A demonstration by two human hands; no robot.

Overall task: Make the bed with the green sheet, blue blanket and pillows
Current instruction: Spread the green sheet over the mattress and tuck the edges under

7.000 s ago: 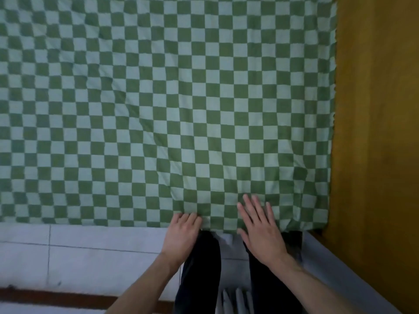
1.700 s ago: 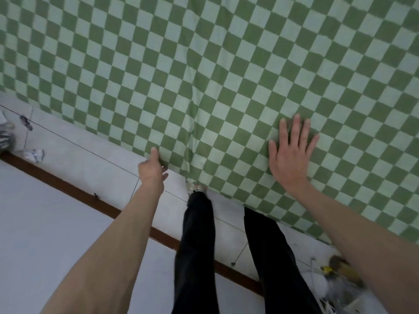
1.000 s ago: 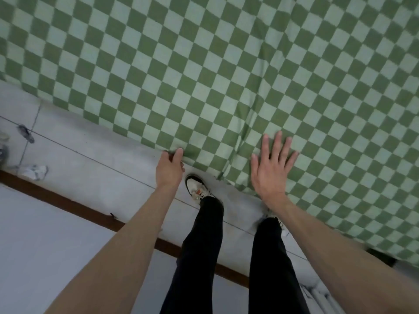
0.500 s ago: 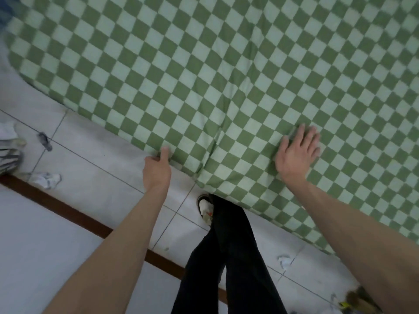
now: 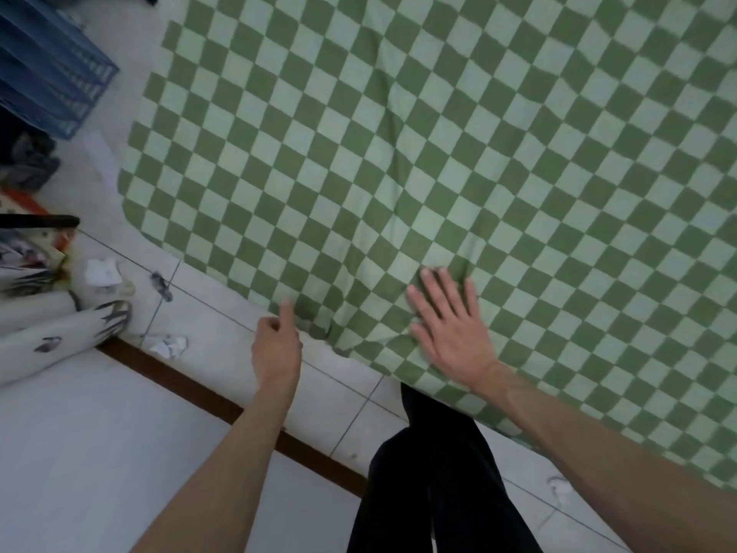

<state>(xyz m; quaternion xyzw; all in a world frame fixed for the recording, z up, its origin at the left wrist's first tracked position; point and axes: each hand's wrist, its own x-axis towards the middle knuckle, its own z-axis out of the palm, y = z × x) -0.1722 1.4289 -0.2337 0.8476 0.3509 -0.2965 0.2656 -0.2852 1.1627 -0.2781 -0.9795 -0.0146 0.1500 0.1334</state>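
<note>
The green checked sheet (image 5: 458,145) lies spread over the bed and fills most of the view. Its near edge runs slantwise from the left corner (image 5: 131,209) down to the right. My left hand (image 5: 276,342) is at that edge with fingers curled and the thumb on the cloth, pinching it where it puckers. My right hand (image 5: 448,325) presses flat on the sheet just inside the edge, fingers straight and spread. No blanket or pillow shows on the bed.
A blue plastic crate (image 5: 52,69) stands at the top left beside dark clothes (image 5: 30,161). White printed soft bundles (image 5: 52,333) lie at the left, and paper scraps (image 5: 103,271) litter the tiled floor. A brown strip (image 5: 199,389) crosses the floor by my black-trousered legs (image 5: 430,492).
The view has shifted left along the bed, so the sheet's left corner and the blue crate now show. My right hand slid over the sheet nearer my left hand, which stays at the edge.
</note>
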